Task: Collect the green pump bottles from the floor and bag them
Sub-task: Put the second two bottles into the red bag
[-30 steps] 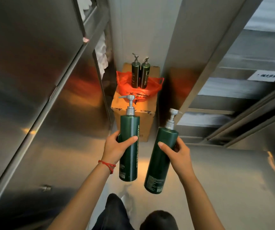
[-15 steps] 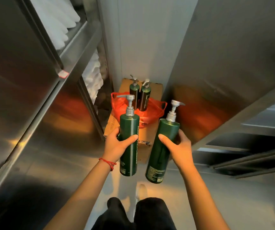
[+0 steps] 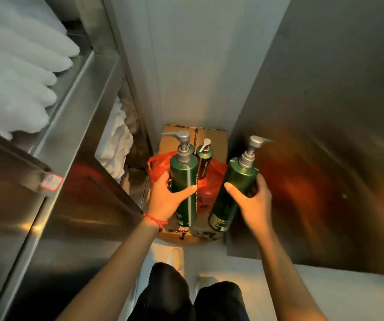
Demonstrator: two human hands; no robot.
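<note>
Green plastic pump bottles, two: left hand (image 3: 166, 200) grips one (image 3: 184, 181), right hand (image 3: 253, 200) grips the other (image 3: 231, 193), both above the red plastic bag (image 3: 157, 166) on the cardboard box (image 3: 214, 137).

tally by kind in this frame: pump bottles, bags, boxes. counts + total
Green pump bottles: 3 visible, one in the left hand at, one in the right hand at, one standing in the bag at; any more behind the held ones are hidden
Red plastic bag: 1
Cardboard box: 1
Total: 5
</note>
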